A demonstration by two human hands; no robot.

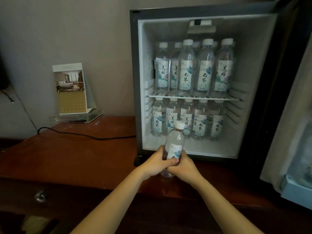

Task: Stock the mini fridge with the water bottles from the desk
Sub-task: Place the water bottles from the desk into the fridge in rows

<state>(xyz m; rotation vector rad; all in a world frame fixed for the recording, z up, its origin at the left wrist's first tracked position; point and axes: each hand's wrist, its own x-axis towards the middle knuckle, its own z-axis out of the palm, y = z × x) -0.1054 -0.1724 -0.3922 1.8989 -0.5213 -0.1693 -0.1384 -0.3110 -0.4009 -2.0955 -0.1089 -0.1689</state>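
A clear water bottle (174,141) with a white cap and a pale label stands upright in front of the open mini fridge (135,81). My left hand (157,163) and my right hand (183,166) both grip its lower half, just before the fridge's bottom lip. Inside, several matching bottles (187,68) fill the wire shelf (194,97), and several more (200,120) stand in a row at the back of the fridge floor. The white floor in front of that lower row is bare.
The fridge sits on a brown wooden desk (76,157). Its open door (290,132) hangs at the right. A black cable (87,135) crosses the desk, and a brochure stand (72,92) is by the wall. A drawer knob (40,196) shows below.
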